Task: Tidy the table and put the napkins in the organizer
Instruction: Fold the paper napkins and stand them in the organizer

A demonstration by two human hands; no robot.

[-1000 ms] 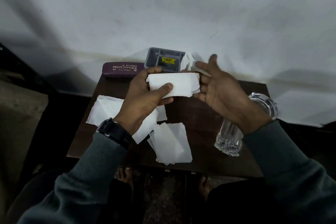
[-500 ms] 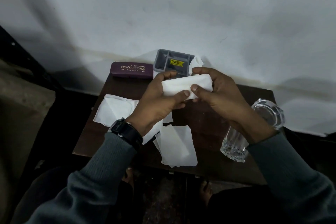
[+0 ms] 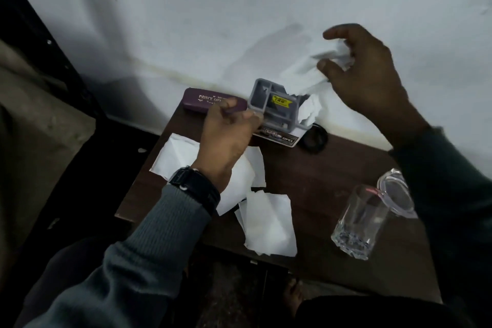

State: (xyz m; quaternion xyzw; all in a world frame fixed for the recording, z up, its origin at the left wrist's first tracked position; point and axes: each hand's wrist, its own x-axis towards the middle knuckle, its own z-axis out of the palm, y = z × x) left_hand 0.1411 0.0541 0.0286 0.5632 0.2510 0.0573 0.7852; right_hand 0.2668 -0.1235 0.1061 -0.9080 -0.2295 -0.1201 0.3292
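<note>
A grey compartment organizer (image 3: 266, 104) stands at the table's back edge, with a crumpled white napkin (image 3: 308, 112) in its right side. My right hand (image 3: 367, 74) is raised above it and grips a folded white napkin (image 3: 303, 74), whose lower end hangs down to the organizer's right compartment. My left hand (image 3: 229, 128) is at the organizer's front-left corner with fingers curled; blur hides whether it grips anything. Loose napkins lie flat on the brown table (image 3: 319, 176): one at the left (image 3: 178, 154), one under my left wrist (image 3: 239, 181), one near the front (image 3: 269, 224).
A maroon glasses case (image 3: 202, 100) lies left of the organizer. Under the organizer is a white box printed OPEL (image 3: 279, 137), with a black ring-shaped object (image 3: 315, 138) beside it. A clear glass tumbler (image 3: 359, 221) and a clear lid (image 3: 396, 194) stand front right. A white wall rises behind.
My right hand has carried the folded napkin up and right, over the organizer. My left hand has let go of it and dropped to the organizer's front-left corner.
</note>
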